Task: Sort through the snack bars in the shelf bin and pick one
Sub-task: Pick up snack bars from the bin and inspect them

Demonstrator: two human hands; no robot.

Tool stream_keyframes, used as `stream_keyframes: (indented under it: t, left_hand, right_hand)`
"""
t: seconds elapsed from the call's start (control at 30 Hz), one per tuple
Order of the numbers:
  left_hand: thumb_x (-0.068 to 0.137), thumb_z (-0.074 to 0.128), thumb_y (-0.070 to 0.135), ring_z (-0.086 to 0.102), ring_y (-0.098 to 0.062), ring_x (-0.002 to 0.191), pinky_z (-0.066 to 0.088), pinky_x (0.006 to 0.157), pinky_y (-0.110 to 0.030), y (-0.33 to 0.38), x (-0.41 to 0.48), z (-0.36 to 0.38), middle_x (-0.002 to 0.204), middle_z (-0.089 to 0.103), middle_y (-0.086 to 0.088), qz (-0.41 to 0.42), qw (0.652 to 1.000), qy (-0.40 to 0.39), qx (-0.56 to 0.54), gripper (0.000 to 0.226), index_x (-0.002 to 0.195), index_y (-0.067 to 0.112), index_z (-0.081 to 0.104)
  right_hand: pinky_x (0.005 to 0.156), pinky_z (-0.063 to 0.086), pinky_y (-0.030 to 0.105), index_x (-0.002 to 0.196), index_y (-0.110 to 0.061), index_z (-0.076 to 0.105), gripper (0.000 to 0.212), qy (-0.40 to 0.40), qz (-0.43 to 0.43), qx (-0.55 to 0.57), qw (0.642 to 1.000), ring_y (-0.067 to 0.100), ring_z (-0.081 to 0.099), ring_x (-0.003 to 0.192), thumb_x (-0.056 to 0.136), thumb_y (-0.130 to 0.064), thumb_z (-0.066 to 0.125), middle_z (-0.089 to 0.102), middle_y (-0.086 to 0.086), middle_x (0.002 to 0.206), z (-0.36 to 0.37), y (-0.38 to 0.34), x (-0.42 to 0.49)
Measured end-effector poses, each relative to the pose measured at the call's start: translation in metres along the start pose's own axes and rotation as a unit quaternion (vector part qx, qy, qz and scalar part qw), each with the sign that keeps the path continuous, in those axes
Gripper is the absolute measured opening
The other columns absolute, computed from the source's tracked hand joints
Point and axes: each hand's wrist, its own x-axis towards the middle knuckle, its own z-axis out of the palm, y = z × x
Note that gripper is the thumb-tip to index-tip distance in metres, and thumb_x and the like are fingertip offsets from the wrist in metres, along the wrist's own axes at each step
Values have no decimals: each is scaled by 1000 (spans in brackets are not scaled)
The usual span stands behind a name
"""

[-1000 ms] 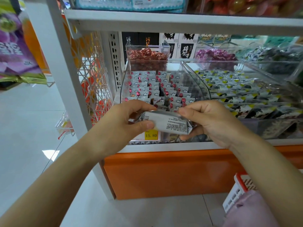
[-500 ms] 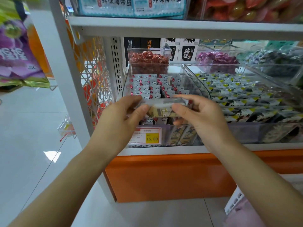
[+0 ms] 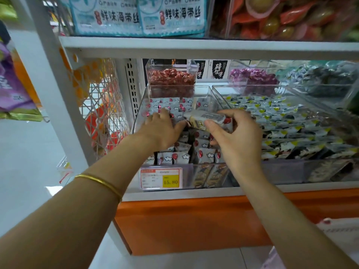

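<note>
A clear plastic shelf bin (image 3: 202,90) holds several silver snack bars (image 3: 169,105) printed with red dots and white clouds, standing in rows. My right hand (image 3: 237,140) pinches one silver snack bar (image 3: 206,119) between thumb and fingers, just above the middle of the bin. My left hand (image 3: 163,129) reaches into the bin's left side with its fingers spread flat on the bars there. A gold bangle sits on my left forearm.
A yellow price tag (image 3: 162,177) reading 15.80 hangs on the bin's front. A second clear bin (image 3: 291,121) of yellow and black packets stands to the right. Red candies (image 3: 171,78) and purple candies (image 3: 254,76) sit behind. The white shelf board (image 3: 194,47) runs overhead.
Both hands moved forward into the bin. My left hand let go of the bar and now lies on the bars in the bin; my right hand alone keeps the bar.
</note>
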Motion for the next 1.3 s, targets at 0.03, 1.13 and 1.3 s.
stream_keyframes:
  t: [0.03, 1.13, 1.3]
  left_hand:
    - [93, 24, 58, 16, -38, 140, 19, 114, -49, -2, 4, 1, 152, 18, -22, -9, 1000, -5, 2, 78, 147, 5, 5]
    - [90, 11, 44, 3, -20, 144, -4, 114, -50, -26, -80, -6, 155, 18, -8, 64, 969, 188, 149, 64, 143, 11, 25]
    - [94, 16, 49, -9, -19, 144, -4, 115, -48, -43, -79, -4, 158, -2, -6, -1, 986, 150, 80, 69, 149, 13, -5]
  right_hand:
    - [80, 53, 47, 116, -12, 59, 40, 1, 0, -3, 1000, 28, 66, 88, 83, -33, 68, 61, -2, 105, 0, 1, 0]
    - [68, 40, 25, 82, -12, 61, 14, -373, -147, -160, 902, 12, 53, 77, 87, -25, 65, 60, 0, 85, 113, -18, 80]
    - [97, 41, 44, 106, -12, 68, 27, -410, -193, -295, 841, 24, 53, 112, 93, -20, 45, 66, 6, 111, 119, -21, 79]
